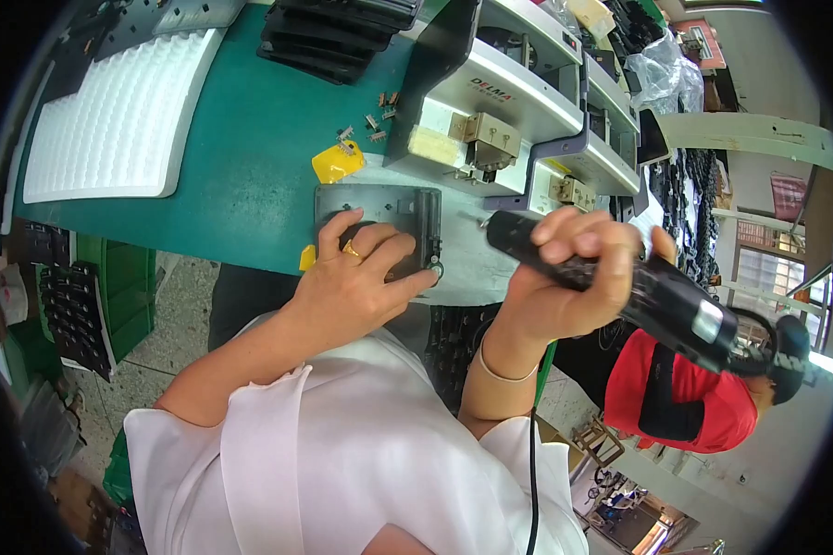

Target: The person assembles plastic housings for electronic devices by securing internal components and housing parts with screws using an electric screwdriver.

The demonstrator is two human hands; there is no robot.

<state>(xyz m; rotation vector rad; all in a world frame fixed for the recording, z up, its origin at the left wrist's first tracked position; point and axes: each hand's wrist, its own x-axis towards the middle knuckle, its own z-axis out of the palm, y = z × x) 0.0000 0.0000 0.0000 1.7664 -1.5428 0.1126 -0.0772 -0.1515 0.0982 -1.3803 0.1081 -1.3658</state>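
A dark grey, flat plastic housing (379,198) lies on a pale sheet near the front edge of the green workbench. Bent over it, my left hand (354,277) grips it with the fingers curled and the thumb at its right edge, beside a small round metal piece (436,269). What lies under the palm is hidden. My right hand (578,268) is closed around a black electric screwdriver (680,310), held in the air right of the housing. The tool is tilted, its bit (482,223) pointing left, apart from the housing. Motion blurs this hand slightly.
Silver feeder machines (518,97) stand behind the housing. Small metal parts (374,123) and a yellow piece (338,163) lie beyond it. A white foam tray (120,120) is at left, black plastic parts (329,42) at back. A person in red (713,398) is at right.
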